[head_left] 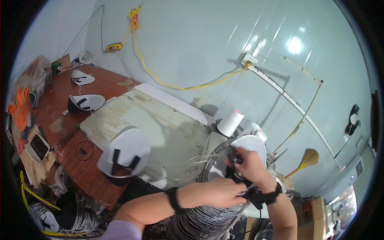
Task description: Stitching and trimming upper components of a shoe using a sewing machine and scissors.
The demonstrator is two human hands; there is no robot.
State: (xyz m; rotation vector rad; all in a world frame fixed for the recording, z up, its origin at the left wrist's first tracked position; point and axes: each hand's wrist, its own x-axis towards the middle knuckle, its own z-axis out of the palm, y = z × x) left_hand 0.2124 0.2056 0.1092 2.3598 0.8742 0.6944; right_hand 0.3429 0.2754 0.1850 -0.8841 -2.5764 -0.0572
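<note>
The pale wall [188,40] closes off the far side of your surface [54,100], whose pale panel [172,136] leaves open room to the left of the nested grey stack [204,222]. A white curved piece [251,143] sits at the stack's upper end, directly beyond your hands; a thread cone [231,123] stands just past it, so room is tight there. Another white visor [132,148] lies near the surface's near edge, well apart from you. Your left hand [225,193] is curled, its grip closed on a black strip [231,173] at the stack. Your right hand [253,165], just above it, clasps a small dark item [237,158] against the white curved piece; its kind is too small to tell.
</note>
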